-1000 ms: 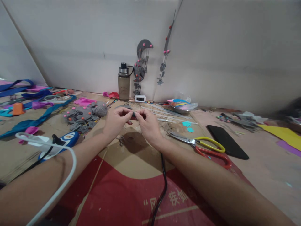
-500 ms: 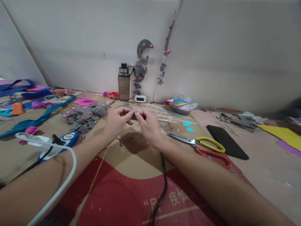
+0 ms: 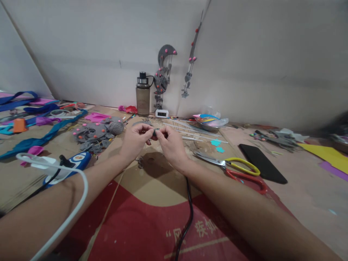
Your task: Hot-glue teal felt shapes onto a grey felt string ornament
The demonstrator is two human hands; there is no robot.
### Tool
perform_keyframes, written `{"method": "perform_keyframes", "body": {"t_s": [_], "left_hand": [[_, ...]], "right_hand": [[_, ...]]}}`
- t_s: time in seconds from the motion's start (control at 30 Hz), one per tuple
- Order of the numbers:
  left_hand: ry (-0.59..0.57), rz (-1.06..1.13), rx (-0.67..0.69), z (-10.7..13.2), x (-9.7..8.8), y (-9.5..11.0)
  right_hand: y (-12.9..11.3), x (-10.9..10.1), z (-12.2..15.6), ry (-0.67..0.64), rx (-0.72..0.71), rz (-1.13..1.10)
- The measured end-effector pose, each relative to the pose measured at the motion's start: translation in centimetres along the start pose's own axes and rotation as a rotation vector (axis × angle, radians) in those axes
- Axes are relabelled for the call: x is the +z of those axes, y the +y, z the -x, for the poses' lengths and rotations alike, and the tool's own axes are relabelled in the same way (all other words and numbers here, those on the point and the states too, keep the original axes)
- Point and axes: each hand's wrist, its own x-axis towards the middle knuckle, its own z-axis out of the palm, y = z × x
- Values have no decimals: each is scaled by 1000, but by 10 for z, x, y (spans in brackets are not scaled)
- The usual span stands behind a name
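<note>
1. Holding small dark teal piece (image 3: 155, 132) near centre of frame, raised above cardboard sheet (image 3: 160, 192); too small and too covered to tell its exact shape.
2. Pinching its left side between thumb and index finger of left hand (image 3: 135, 142); grip closed.
3. Pinching its right side with fingertips of right hand (image 3: 173, 146); grip closed too. Cannot tell whether touching fingertip to fingertip.
4. Step in hand, judging by pose: fine two-handed fingertip work on the piece; cannot tell whether joining, shaping or separating.
5. Next move: probably calls for a steady pinch on one side, small adjustments on the other.
6. Not touching yellow-and-red-handled scissors (image 3: 223, 163), right of centre, nor turquoise cutouts (image 3: 216, 142) just above blades, nor black phone (image 3: 262, 163) farther right.
</note>
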Motion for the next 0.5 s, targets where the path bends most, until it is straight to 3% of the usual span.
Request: {"method": "perform_keyframes", "body": {"t_s": [0.5], "left_hand": [[-10,66,-52,4,2,1]], "right_hand": [[-7,0,2,11,44,-8]]}}
